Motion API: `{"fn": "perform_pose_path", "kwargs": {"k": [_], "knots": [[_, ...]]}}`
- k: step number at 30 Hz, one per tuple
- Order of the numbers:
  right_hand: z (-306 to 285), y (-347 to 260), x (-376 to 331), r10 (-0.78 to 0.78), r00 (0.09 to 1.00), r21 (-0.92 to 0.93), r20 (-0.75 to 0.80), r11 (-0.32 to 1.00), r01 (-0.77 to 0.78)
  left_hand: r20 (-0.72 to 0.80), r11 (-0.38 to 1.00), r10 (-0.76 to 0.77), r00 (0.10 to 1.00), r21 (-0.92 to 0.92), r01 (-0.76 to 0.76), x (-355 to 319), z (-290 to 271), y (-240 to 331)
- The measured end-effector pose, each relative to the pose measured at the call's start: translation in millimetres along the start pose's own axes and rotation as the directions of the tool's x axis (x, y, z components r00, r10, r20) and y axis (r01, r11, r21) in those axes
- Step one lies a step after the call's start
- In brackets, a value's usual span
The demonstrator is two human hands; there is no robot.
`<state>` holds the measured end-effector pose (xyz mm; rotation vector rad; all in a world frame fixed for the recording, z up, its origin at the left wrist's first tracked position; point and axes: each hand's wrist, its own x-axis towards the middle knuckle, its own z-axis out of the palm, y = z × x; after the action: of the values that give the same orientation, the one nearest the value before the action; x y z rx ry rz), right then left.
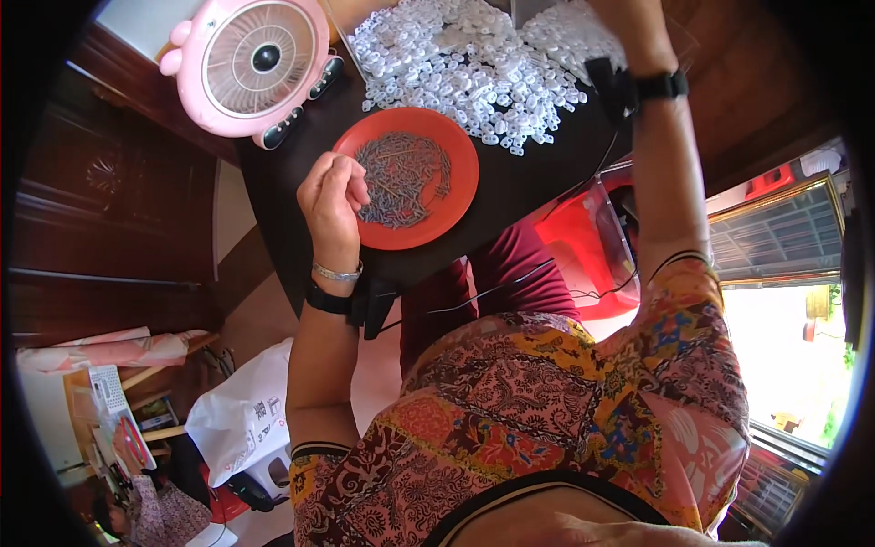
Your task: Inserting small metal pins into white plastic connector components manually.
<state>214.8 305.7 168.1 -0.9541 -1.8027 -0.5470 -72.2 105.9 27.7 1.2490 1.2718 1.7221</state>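
Observation:
A round red plate (456, 196) on the dark table (529, 191) holds a heap of small thin grey pieces (404, 178). My left hand (333, 196) hovers at the plate's left edge with its fingertips pinched together just over the grey pieces; whether a piece is between them I cannot tell. Behind the plate lies a wide pile of small white plastic pieces (465, 64). My right hand (624, 32) reaches over the right side of that pile, its fingers cut off by the top of the view. Both wrists wear black bands.
A pink round fan (255, 64) stands at the table's far left corner. A black cable (583, 182) hangs off the table's right edge. Below are a red plastic seat (583, 246), a white plastic bag (241, 415) and dark wooden furniture (109, 210) on the left.

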Motion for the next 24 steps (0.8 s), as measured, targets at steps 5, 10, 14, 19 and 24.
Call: {"fn": "perform_pose_path", "kwargs": {"k": [5, 10, 14, 19, 24], "knots": [[-1.5, 20.6, -8.8, -0.175, 0.983, -0.074, 0.047, 0.981, 0.178, 0.04, 0.999, -0.011, 0.999, 0.048, 0.009, -1.0, -1.5, -2.9], [13.9, -34.2, -85.6, -0.196, 0.753, 0.476, 0.628, 0.862, -0.172, 0.035, 0.998, -0.021, 0.999, 0.059, 0.019, -4.9, -5.6, -5.3], [6.5, -39.1, -122.9, -0.219, 0.543, 0.341, 0.81, 0.931, -0.132, 0.064, 0.998, -0.04, 0.997, 0.044, 0.037, -2.3, -2.8, -6.5], [6.8, -39.2, -153.6, -0.16, 0.532, 0.279, 0.831, 0.948, -0.15, 0.078, 0.998, -0.042, 0.996, 0.046, 0.038, -1.9, 0.0, -6.4], [6.4, -56.5, -155.8, -0.201, 0.596, 0.162, 0.777, 0.98, 0.119, 0.092, 0.998, -0.049, 0.995, 0.045, 0.045, -2.9, -0.6, -5.8]]}}
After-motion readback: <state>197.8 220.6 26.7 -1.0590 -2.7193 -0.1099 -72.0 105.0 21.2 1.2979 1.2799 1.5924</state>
